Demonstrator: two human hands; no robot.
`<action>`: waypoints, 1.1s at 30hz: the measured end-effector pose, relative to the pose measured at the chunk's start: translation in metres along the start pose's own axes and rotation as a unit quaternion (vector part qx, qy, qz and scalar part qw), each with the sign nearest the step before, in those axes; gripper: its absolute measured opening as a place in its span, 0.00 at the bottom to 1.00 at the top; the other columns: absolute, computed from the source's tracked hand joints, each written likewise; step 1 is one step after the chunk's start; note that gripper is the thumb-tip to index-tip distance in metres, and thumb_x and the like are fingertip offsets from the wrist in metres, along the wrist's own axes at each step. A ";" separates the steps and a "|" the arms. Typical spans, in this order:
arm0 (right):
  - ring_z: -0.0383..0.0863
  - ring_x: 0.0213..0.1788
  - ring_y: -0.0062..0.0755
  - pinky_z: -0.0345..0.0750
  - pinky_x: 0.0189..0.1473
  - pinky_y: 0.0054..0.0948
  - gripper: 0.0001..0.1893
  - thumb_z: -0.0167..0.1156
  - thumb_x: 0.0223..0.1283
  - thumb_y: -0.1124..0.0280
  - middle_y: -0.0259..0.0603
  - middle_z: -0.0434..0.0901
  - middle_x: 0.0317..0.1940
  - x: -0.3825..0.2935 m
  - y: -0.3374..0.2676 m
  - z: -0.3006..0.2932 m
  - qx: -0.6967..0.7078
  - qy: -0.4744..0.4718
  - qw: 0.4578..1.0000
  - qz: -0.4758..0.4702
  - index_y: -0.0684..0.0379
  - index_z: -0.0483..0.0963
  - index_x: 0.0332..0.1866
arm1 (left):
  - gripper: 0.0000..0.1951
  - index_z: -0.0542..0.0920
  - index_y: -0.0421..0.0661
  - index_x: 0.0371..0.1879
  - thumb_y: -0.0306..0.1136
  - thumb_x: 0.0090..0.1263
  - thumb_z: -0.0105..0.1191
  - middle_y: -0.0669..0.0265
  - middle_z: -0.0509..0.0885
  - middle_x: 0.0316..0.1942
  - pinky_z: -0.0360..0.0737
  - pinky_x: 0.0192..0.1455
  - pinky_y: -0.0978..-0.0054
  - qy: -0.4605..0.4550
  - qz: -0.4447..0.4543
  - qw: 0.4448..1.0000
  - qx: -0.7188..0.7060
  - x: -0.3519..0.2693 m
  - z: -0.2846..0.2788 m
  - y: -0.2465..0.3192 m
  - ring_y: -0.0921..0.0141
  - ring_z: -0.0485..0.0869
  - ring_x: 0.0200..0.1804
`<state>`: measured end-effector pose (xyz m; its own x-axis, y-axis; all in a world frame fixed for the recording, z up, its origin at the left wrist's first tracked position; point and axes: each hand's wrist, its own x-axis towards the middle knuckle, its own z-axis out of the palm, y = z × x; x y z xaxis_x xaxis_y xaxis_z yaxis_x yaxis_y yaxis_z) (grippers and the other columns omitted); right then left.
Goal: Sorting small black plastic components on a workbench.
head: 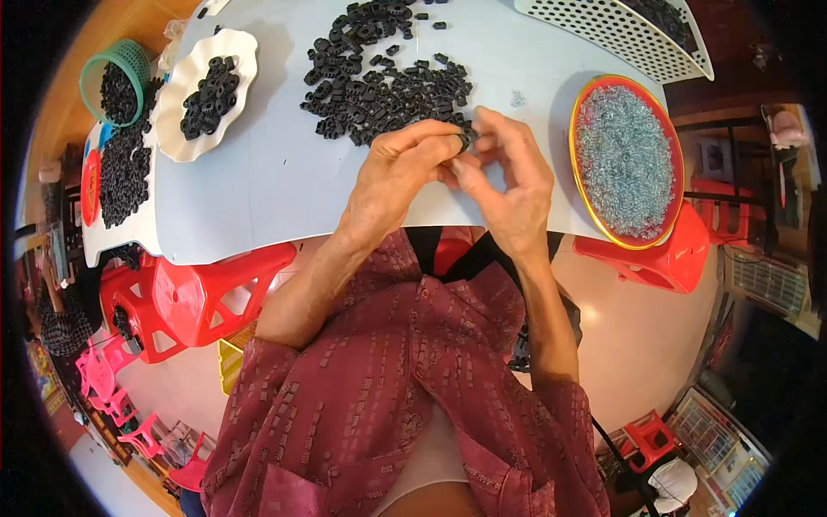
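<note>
My left hand (397,171) pinches a small black plastic part (464,138) between thumb and fingertips, above the near edge of the table. Close against it, my right hand (517,178) has its thumb and fingers curled around the other side. Whether the right fingertips grip the same part or something tiny is hidden. Just beyond both hands spreads a heap of loose black plastic pieces (387,90) that look like cord-lock parts. To the right, a red basin with a gold rim (574,155) holds a mass of small metal coil springs (623,161).
A scalloped white dish (171,139) holds black cord-lock-like pieces (210,97). At far left are a tipped green basket (139,61) and another black heap (124,174). A perforated white basket (601,42) stands back right. Red plastic stools (194,297) flank the table (278,207).
</note>
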<state>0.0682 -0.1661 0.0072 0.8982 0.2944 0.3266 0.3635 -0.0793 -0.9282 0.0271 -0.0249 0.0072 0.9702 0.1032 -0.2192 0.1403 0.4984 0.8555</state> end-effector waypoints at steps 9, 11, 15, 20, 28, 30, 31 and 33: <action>0.81 0.31 0.26 0.79 0.35 0.25 0.20 0.67 0.49 0.78 0.42 0.78 0.40 -0.005 -0.003 0.003 -0.136 -0.030 0.990 -0.027 0.65 0.74 0.50 | 0.16 0.79 0.36 0.31 0.37 0.72 0.44 0.67 0.81 0.26 0.78 0.37 0.78 -0.075 -0.017 0.985 0.154 0.007 -0.004 0.015 0.76 0.78 0.30; 0.81 0.31 0.26 0.79 0.34 0.25 0.19 0.67 0.50 0.77 0.43 0.78 0.39 -0.006 -0.001 0.002 -0.140 -0.029 0.989 -0.037 0.66 0.74 0.50 | 0.17 0.79 0.36 0.29 0.38 0.72 0.44 0.67 0.80 0.25 0.77 0.36 0.78 -0.098 -0.021 0.978 0.182 0.009 -0.002 0.023 0.76 0.78 0.29; 0.82 0.31 0.27 0.79 0.33 0.25 0.19 0.66 0.52 0.77 0.44 0.78 0.39 -0.007 -0.005 0.006 -0.151 -0.032 0.988 -0.030 0.66 0.74 0.50 | 0.17 0.76 0.38 0.23 0.38 0.71 0.44 0.69 0.78 0.22 0.74 0.33 0.78 -0.118 -0.010 0.975 0.186 0.010 -0.004 0.019 0.77 0.75 0.27; 0.82 0.31 0.29 0.81 0.32 0.25 0.17 0.66 0.53 0.77 0.45 0.79 0.40 -0.012 0.001 0.012 -0.183 0.003 0.979 -0.089 0.66 0.75 0.49 | 0.13 0.76 0.38 0.31 0.36 0.72 0.45 0.73 0.75 0.29 0.73 0.39 0.80 -0.127 -0.031 0.969 0.208 0.010 -0.009 0.015 0.80 0.71 0.34; 0.81 0.31 0.27 0.80 0.32 0.25 0.18 0.67 0.52 0.77 0.44 0.78 0.38 -0.010 0.000 0.011 -0.153 -0.023 0.987 -0.052 0.65 0.75 0.49 | 0.14 0.78 0.37 0.33 0.36 0.72 0.44 0.71 0.76 0.29 0.74 0.40 0.80 -0.142 -0.026 0.977 0.160 0.013 -0.013 0.011 0.80 0.72 0.35; 0.81 0.30 0.27 0.79 0.32 0.25 0.18 0.67 0.52 0.77 0.44 0.78 0.38 -0.009 -0.001 0.011 -0.162 -0.015 0.985 -0.059 0.65 0.75 0.49 | 0.15 0.71 0.39 0.21 0.35 0.69 0.44 0.74 0.72 0.20 0.69 0.31 0.78 -0.110 0.014 0.977 0.183 0.015 -0.010 0.008 0.80 0.68 0.27; 0.81 0.30 0.27 0.79 0.32 0.25 0.18 0.67 0.52 0.77 0.44 0.78 0.38 -0.008 -0.003 0.011 -0.153 -0.021 0.987 -0.052 0.65 0.75 0.49 | 0.15 0.71 0.39 0.21 0.35 0.69 0.44 0.74 0.72 0.20 0.69 0.31 0.78 -0.111 0.014 0.977 0.183 0.014 -0.011 0.007 0.80 0.68 0.27; 0.81 0.30 0.27 0.79 0.32 0.25 0.18 0.67 0.52 0.77 0.44 0.78 0.38 -0.007 -0.004 0.010 -0.145 -0.026 0.988 -0.047 0.66 0.75 0.49 | 0.16 0.70 0.39 0.20 0.36 0.70 0.44 0.73 0.72 0.21 0.70 0.32 0.79 -0.094 0.010 0.974 0.208 0.014 -0.013 0.005 0.80 0.68 0.27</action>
<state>0.0584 -0.1579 0.0066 0.8458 0.3620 0.3920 0.5071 -0.3169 -0.8015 0.0386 -0.0099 0.0025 0.9871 -0.0701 -0.1440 0.1507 0.1031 0.9832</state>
